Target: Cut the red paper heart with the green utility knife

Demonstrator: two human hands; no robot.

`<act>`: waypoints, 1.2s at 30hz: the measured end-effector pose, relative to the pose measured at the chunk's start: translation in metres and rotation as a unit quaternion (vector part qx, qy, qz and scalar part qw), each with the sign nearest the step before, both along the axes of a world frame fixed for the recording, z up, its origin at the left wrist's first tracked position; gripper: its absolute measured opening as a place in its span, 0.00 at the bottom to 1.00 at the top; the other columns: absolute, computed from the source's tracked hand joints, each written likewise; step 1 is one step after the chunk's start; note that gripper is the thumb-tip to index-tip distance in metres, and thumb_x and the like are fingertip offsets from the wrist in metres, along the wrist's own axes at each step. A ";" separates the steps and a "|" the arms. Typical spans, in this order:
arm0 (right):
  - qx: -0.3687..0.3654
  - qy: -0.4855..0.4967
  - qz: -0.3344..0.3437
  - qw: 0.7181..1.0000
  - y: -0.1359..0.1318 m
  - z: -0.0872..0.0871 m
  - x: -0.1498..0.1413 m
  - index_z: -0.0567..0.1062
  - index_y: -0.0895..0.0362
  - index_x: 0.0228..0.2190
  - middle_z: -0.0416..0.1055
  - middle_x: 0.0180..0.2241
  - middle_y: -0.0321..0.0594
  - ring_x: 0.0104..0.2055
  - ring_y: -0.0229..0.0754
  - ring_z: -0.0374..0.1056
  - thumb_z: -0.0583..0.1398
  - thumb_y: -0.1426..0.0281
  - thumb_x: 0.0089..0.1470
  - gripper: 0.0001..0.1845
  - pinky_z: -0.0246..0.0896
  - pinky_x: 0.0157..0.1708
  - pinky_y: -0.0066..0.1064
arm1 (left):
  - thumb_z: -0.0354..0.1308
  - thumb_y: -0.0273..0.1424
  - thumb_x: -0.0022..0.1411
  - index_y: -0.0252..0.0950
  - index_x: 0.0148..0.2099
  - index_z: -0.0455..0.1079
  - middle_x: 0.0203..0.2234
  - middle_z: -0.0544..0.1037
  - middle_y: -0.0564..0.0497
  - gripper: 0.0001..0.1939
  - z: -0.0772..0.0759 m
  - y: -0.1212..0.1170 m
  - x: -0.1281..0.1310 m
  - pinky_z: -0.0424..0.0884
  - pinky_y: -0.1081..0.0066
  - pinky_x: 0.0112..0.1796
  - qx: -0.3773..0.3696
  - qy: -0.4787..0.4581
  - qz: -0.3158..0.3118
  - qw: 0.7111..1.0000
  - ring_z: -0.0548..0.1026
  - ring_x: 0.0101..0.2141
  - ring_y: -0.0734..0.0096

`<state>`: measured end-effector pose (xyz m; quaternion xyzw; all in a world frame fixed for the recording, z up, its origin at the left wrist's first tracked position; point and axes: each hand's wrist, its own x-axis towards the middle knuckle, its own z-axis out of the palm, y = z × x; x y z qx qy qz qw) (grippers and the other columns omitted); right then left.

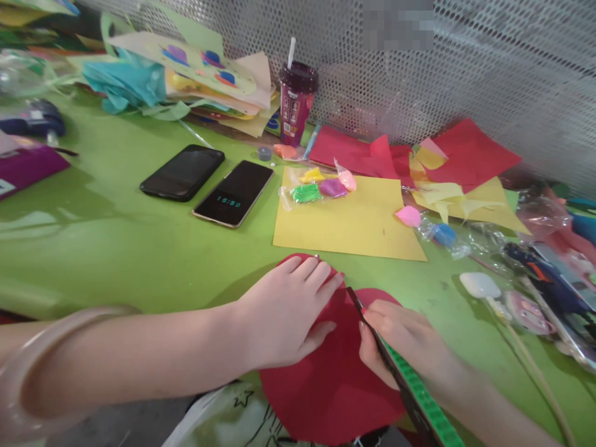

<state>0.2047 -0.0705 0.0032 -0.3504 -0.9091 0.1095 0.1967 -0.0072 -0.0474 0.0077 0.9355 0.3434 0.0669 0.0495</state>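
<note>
My left hand lies flat, fingers stretched out, on a red heart-shaped paper at the near edge of the green table. To its right, my right hand grips a green and black craft knife. The knife's tip touches the notch at the top of the red paper, close to my left fingertips. My left forearm crosses the bottom of the view from the left.
Behind the red paper lies a yellow sheet with small bags of coloured clay. Two phones lie to the left. A purple cup, paper stacks, red and yellow scraps and small tools surround them.
</note>
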 end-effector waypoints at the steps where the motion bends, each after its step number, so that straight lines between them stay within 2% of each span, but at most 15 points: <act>1: 0.017 -0.007 -0.002 1.000 -0.001 0.000 0.000 0.58 0.55 0.21 0.55 0.21 0.35 0.22 0.37 0.53 0.52 0.77 0.51 0.11 0.47 0.21 0.30 | 0.43 0.38 0.62 0.29 0.59 0.57 0.43 0.68 0.40 0.27 0.000 0.000 0.000 0.65 0.58 0.43 0.001 0.001 0.000 1.000 0.66 0.44 0.53; 6: 0.021 -0.018 -0.010 1.000 -0.003 0.000 0.001 0.59 0.55 0.22 0.54 0.20 0.35 0.21 0.37 0.52 0.52 0.76 0.52 0.10 0.46 0.20 0.30 | 0.42 0.39 0.62 0.28 0.59 0.58 0.44 0.68 0.39 0.27 0.000 0.001 0.000 0.65 0.58 0.43 0.013 0.005 -0.002 1.000 0.66 0.44 0.53; 13: -0.005 0.003 -0.005 1.000 -0.006 0.000 0.003 0.62 0.55 0.22 0.58 0.20 0.34 0.22 0.36 0.57 0.53 0.75 0.53 0.09 0.52 0.21 0.29 | 0.42 0.39 0.62 0.29 0.59 0.58 0.44 0.68 0.40 0.27 0.001 0.002 0.000 0.64 0.57 0.43 0.017 0.010 -0.003 1.000 0.66 0.44 0.53; 16: 0.011 0.042 -0.026 0.999 -0.005 0.003 0.004 0.66 0.55 0.28 0.62 0.20 0.32 0.22 0.36 0.61 0.54 0.77 0.53 0.06 0.57 0.22 0.27 | 0.42 0.39 0.63 0.28 0.59 0.57 0.45 0.68 0.39 0.27 -0.001 0.001 -0.001 0.64 0.57 0.45 0.021 0.005 -0.005 1.000 0.66 0.45 0.52; 18: 0.010 0.085 -0.060 0.995 -0.002 0.008 0.004 0.67 0.55 0.36 0.67 0.24 0.33 0.25 0.36 0.65 0.54 0.78 0.53 0.09 0.61 0.25 0.26 | 0.41 0.40 0.63 0.25 0.60 0.54 0.46 0.68 0.38 0.29 -0.004 0.000 -0.001 0.64 0.57 0.46 0.034 0.000 -0.003 0.999 0.66 0.46 0.51; 21: -0.070 0.132 -0.098 0.984 0.004 0.017 0.002 0.67 0.55 0.42 0.71 0.29 0.36 0.29 0.37 0.69 0.51 0.73 0.56 0.11 0.65 0.28 0.27 | 0.40 0.41 0.64 0.21 0.59 0.55 0.48 0.67 0.35 0.31 -0.008 -0.003 -0.003 0.64 0.56 0.47 0.057 -0.003 -0.001 0.998 0.66 0.48 0.49; 22: -0.109 0.133 -0.101 0.980 0.006 0.019 0.000 0.69 0.55 0.39 0.71 0.27 0.36 0.28 0.37 0.69 0.49 0.71 0.59 0.11 0.65 0.27 0.26 | 0.40 0.41 0.64 0.21 0.58 0.57 0.49 0.68 0.35 0.30 -0.009 -0.004 -0.003 0.64 0.56 0.47 0.057 -0.004 0.000 0.998 0.66 0.49 0.49; 24: -0.213 0.116 -0.120 0.963 0.009 0.024 -0.003 0.69 0.55 0.26 0.67 0.19 0.33 0.22 0.34 0.66 0.46 0.66 0.62 0.18 0.62 0.21 0.23 | 0.42 0.41 0.64 0.23 0.55 0.60 0.49 0.68 0.36 0.28 -0.010 -0.006 -0.003 0.64 0.56 0.48 0.049 -0.005 0.005 0.999 0.66 0.49 0.50; 26: -0.314 0.091 -0.146 0.934 0.012 0.027 -0.005 0.62 0.56 0.16 0.64 0.15 0.31 0.19 0.32 0.63 0.46 0.63 0.63 0.25 0.58 0.19 0.21 | 0.43 0.41 0.63 0.25 0.54 0.62 0.49 0.68 0.37 0.27 -0.011 -0.007 -0.004 0.64 0.56 0.49 0.045 -0.005 0.008 0.999 0.66 0.50 0.49; 28: -0.370 0.078 -0.159 0.912 0.015 0.028 -0.004 0.58 0.57 0.13 0.64 0.15 0.31 0.19 0.31 0.63 0.46 0.61 0.63 0.28 0.58 0.22 0.22 | 0.43 0.41 0.63 0.25 0.54 0.62 0.50 0.68 0.36 0.26 -0.010 -0.008 -0.005 0.64 0.56 0.50 0.048 -0.003 0.007 0.999 0.65 0.51 0.49; 32: -0.291 0.054 -0.147 0.944 0.019 0.027 0.005 0.60 0.56 0.13 0.65 0.16 0.32 0.20 0.31 0.63 0.45 0.66 0.63 0.27 0.58 0.26 0.23 | 0.41 0.41 0.64 0.26 0.56 0.61 0.53 0.67 0.37 0.27 -0.011 -0.011 -0.006 0.63 0.55 0.51 0.050 0.000 0.012 0.999 0.64 0.53 0.50; 34: -0.204 0.018 -0.139 0.969 0.020 0.026 0.012 0.63 0.56 0.16 0.65 0.16 0.32 0.19 0.32 0.61 0.47 0.70 0.60 0.21 0.55 0.22 0.24 | 0.41 0.41 0.64 0.26 0.57 0.60 0.54 0.66 0.38 0.27 -0.011 -0.012 -0.007 0.64 0.55 0.51 0.050 -0.003 0.018 0.999 0.64 0.53 0.51; 36: -0.085 -0.026 -0.144 0.986 0.019 0.026 0.020 0.66 0.55 0.21 0.65 0.17 0.32 0.19 0.33 0.60 0.49 0.72 0.55 0.13 0.51 0.20 0.25 | 0.42 0.42 0.64 0.27 0.58 0.59 0.54 0.65 0.39 0.28 -0.012 -0.012 -0.007 0.65 0.55 0.50 0.053 -0.005 0.024 0.998 0.64 0.54 0.52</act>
